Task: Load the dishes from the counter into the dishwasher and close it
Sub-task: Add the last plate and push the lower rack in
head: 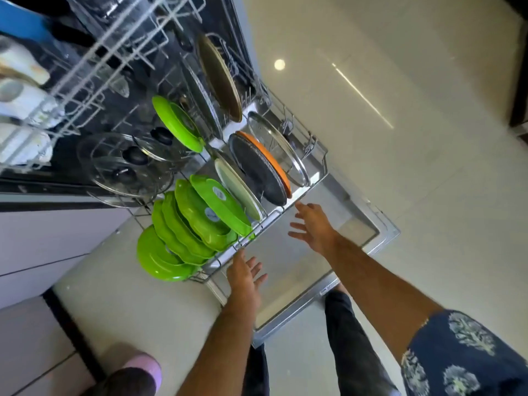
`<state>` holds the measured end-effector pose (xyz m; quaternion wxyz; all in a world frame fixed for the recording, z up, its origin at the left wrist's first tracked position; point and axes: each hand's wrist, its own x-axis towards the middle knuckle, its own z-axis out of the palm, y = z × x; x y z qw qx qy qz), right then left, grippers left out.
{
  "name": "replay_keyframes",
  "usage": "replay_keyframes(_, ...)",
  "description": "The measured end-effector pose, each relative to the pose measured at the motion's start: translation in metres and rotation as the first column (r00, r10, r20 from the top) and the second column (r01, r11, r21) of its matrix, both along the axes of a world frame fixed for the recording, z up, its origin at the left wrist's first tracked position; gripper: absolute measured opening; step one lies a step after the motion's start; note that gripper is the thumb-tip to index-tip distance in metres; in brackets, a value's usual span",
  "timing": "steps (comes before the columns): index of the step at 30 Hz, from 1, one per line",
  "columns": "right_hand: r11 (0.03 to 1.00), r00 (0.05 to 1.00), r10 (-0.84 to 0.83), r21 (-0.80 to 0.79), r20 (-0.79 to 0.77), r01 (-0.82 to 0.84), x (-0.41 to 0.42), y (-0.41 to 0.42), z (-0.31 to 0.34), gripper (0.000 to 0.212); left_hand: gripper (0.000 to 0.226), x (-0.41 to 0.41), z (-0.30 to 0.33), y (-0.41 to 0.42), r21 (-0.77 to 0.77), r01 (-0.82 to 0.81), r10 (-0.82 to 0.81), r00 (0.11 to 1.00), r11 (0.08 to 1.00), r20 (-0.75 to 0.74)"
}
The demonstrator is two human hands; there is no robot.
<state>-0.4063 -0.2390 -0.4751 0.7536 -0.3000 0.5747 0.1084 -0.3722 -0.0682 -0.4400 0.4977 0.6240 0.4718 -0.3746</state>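
The dishwasher's lower rack (268,220) is pulled out over the open door (357,224). Several green plates (183,230) stand in its near rows, with a white plate (237,187), a dark plate (258,170) and an orange plate (268,158) behind them. Glass lids (128,167) and a brown plate (220,78) stand further in. My left hand (245,277) is open, its fingertips at the rack's front rail. My right hand (313,224) is open with spread fingers just in front of the rail, holding nothing.
The upper rack (94,52) sticks out above at the top left, with white cups (20,104) in it. White cabinet fronts (43,238) are on the left. Glossy tile floor (400,110) spreads to the right. My legs and a pink slipper (143,367) are below.
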Motion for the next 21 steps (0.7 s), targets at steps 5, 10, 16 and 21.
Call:
replay_keyframes(5,0.997,0.993,-0.063,0.048,0.096,0.059,0.018,0.006,-0.009,0.058,0.047,-0.002,-0.02,-0.007,-0.143,-0.37,0.378,0.925,0.918,0.033)
replay_keyframes(10,0.994,0.988,-0.103,0.037,0.111,0.1,0.026,0.008,-0.015,0.06,0.017,0.008,-0.031,-0.008,-0.238,-0.588,0.615,0.787,0.773,0.055)
replay_keyframes(16,0.995,0.983,-0.085,0.059,0.162,0.076,0.056,0.005,-0.017,0.06,0.026,0.042,-0.029,-0.008,-0.24,-0.519,0.56,0.815,0.82,0.15)
replay_keyframes(21,0.999,0.984,-0.041,0.001,0.173,0.041,0.099,0.007,-0.018,0.043,0.034,0.085,-0.041,-0.008,-0.22,-0.463,0.505,0.837,0.859,0.211)
